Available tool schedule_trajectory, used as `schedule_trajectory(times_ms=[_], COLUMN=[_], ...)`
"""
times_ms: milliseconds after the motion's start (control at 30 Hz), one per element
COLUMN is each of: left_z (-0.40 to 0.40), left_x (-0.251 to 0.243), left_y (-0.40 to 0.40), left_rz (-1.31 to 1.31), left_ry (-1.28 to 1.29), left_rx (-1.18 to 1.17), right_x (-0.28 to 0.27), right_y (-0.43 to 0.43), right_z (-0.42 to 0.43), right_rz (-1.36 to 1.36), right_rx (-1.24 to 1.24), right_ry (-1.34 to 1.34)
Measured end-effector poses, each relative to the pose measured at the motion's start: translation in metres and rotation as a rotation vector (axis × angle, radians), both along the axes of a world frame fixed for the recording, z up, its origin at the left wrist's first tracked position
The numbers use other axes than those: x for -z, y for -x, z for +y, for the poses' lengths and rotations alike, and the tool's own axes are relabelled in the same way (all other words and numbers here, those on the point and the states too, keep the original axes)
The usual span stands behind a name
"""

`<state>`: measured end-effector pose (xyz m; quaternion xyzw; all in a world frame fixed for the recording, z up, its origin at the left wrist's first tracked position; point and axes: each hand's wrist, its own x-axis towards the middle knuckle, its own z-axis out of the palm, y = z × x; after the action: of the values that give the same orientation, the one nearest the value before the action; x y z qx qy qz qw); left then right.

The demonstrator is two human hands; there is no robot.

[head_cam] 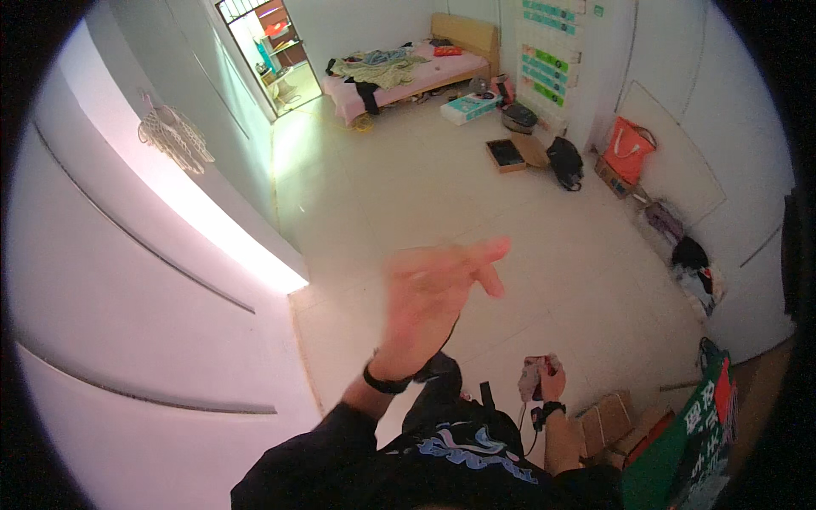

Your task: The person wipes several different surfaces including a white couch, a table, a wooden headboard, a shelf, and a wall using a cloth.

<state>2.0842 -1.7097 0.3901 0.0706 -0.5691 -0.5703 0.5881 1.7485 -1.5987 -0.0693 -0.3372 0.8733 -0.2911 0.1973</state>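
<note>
My left hand, blurred by motion, is raised close to the camera over the tiled floor. Nothing shows in it, and a thumb and a finger point apart towards the right. A dark band circles that wrist. Lower and to the right, my right hand grips a crumpled greyish-pink cloth, which also has a reddish part. Beside that wrist, which wears a black band, hangs a small black device on a cable.
Cardboard boxes and a green bag with writing stand close on my right. Along the right wall are clothes, an orange bag and a black backpack. A bed stands at the back, near a doorway.
</note>
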Motion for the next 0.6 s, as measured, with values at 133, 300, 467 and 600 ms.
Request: schedule_trajectory(times_ms=[133, 300, 467, 600], left_z=[0.049, 0.012, -0.156, -0.297], left_x=[0.174, 0.278, 0.246, 0.211], left_y=[-0.066, -0.108, -0.073, -0.032], left_rz=[-1.533, -1.439, -1.533, -1.418], left_ry=[0.106, -0.485, -0.149, 0.071], left_rx=[-0.169, 0.214, -0.097, -0.357], right_x=[-0.058, -0.018, 0.072, -0.047], right_y=[-0.045, -0.009, 0.057, 0.020], right_z=[0.006, -0.040, -0.039, -0.175], right_rz=[-0.354, -0.024, -1.032, -0.119], right_rx=[-0.130, -0.300, 0.156, -0.189], right_ry=[-0.017, -0.269, 0.191, -0.555])
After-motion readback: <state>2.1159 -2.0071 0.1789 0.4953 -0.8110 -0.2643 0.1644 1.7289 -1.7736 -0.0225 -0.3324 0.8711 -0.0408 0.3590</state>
